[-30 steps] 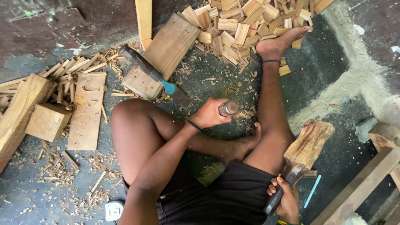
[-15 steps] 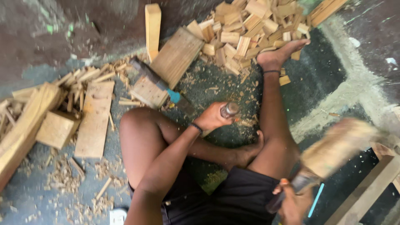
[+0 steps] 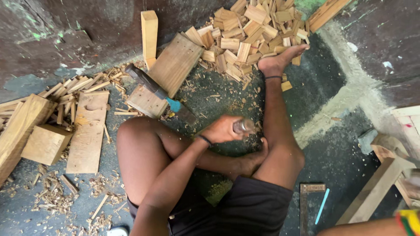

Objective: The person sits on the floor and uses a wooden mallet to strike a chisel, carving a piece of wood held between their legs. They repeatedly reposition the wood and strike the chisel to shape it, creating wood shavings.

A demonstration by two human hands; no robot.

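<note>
Chisel (image 3: 243, 126): clamped in the left hand (image 3: 223, 129) at frame centre, between the knees, metal butt poking out toward 3 o'clock, long axis running roughly 9-to-3, blade hidden; right hand out of view past 4 o'clock, grip unknowable.

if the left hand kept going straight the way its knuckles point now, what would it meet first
The left hand, closed around a metal tool handle, points toward the outstretched lower leg just beside it. That leg looks like the first thing in line, though depth is hard to judge from above.
</note>
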